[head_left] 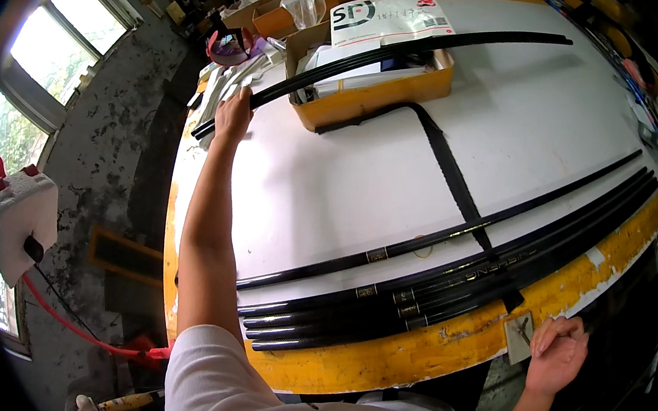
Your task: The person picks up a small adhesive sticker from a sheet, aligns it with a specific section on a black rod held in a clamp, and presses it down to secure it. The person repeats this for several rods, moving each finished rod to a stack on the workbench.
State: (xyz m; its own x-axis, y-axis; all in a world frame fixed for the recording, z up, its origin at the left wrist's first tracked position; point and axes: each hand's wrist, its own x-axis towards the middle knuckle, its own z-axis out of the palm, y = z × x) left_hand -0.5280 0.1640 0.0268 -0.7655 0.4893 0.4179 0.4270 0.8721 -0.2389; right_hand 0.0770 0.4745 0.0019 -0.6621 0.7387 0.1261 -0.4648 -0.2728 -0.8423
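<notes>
My left hand (pixel 233 115) is closed around a few thin, glossy black rods (pixel 373 55) at the far left of the table. They stretch to the right above a cardboard box, their short ends sticking out left of my fist. My right hand (pixel 559 351) is beside the table's near right edge, fingers loosely bent and apart, with nothing visible in it. Between my hands and body lie several thicker black rods (pixel 334 331) with gold bands, side by side along the near edge. A single black rod (pixel 308 269) lies just beyond them. A black fabric strap (pixel 446 161) runs beneath the rods.
The white-topped table (pixel 322 197) has a worn yellow rim. An open cardboard box (pixel 369 106) holding papers and a printed white packet (pixel 392 19) stands at the back. White strips (pixel 226 87) lie at the far left. A white foam block (pixel 20 225) with a red cable stands left.
</notes>
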